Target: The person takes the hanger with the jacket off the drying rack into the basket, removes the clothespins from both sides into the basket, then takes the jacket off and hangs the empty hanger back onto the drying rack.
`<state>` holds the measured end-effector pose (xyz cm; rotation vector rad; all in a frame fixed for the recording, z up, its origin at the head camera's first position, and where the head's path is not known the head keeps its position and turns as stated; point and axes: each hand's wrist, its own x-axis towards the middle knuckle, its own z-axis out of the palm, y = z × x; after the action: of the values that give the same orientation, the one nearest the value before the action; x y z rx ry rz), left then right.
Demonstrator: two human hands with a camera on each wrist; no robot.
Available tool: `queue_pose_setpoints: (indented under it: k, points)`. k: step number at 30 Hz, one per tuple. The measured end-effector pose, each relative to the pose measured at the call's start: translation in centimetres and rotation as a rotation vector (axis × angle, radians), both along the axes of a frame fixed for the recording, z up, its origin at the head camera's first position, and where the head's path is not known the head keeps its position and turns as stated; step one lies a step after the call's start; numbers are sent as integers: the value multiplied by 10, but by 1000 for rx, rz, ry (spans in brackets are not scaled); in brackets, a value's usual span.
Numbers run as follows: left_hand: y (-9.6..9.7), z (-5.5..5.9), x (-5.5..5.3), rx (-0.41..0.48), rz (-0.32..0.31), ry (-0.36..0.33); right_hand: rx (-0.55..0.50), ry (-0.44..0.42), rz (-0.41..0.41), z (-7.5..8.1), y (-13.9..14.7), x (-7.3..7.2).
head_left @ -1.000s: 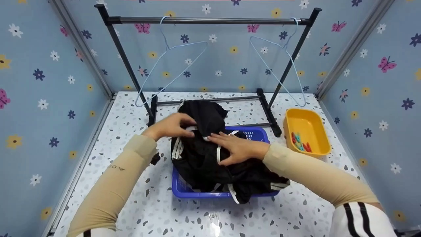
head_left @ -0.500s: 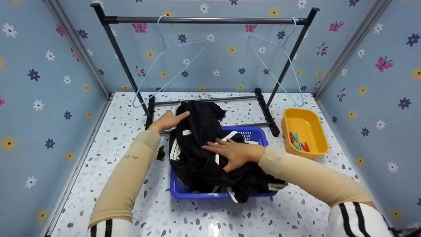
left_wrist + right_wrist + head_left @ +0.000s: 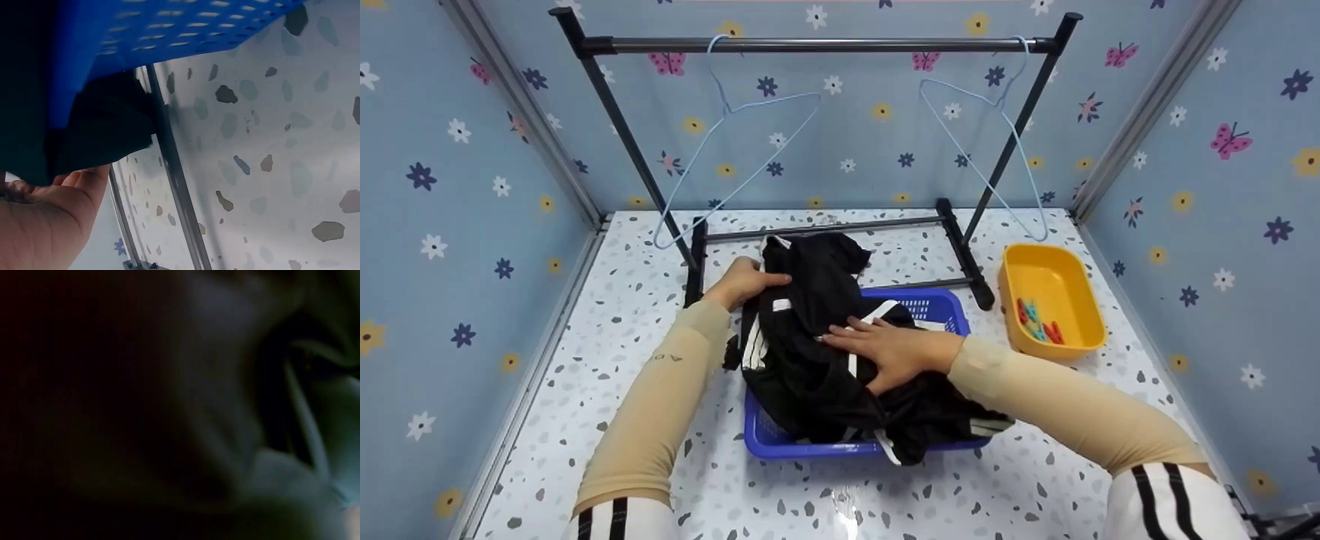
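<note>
A heap of black clothes [image 3: 810,382] with white stripes fills the blue basket [image 3: 840,450] and spills over its rim. At the far left of the heap, my left hand [image 3: 741,283] grips the edge of a black garment [image 3: 821,274], thumb on top and the other fingers underneath. The left wrist view shows this hand [image 3: 56,219] against dark cloth [image 3: 107,124] hanging beside the basket. My right hand [image 3: 896,349] lies spread on the clothes, fingers straight and pressing down. Only dark, blurred fabric [image 3: 214,394] fills most of the right wrist view.
Behind the basket stands a black clothes rack [image 3: 825,45] with two light blue hangers [image 3: 727,112] on its bar. A yellow tub [image 3: 1069,277] holding several red and teal clothespins [image 3: 1039,322] is on the right. Flower-patterned walls close in the speckled floor [image 3: 630,225].
My left hand has come off the middle of the clothes, moved left and taken hold of the garment's edge. My right hand stays spread on the heap, only slightly shifted.
</note>
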<state>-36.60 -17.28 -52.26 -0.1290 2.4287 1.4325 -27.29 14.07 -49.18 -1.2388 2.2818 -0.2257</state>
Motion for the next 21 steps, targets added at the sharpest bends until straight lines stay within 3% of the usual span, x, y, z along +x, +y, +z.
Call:
queue_pose_setpoints:
  k: [3,8,14,21]
  points:
    - [3,-1,-1,17,2,7,1,-4,0,-1,1,0]
    - [4,3,-1,149,62,7,-9,-7,2,-1,0,0]
    - [9,25,3,285,88,46,-20,-4,-1,1,2,-1]
    - [12,51,12,406,24,149,-73,6,-18,12,9,-1]
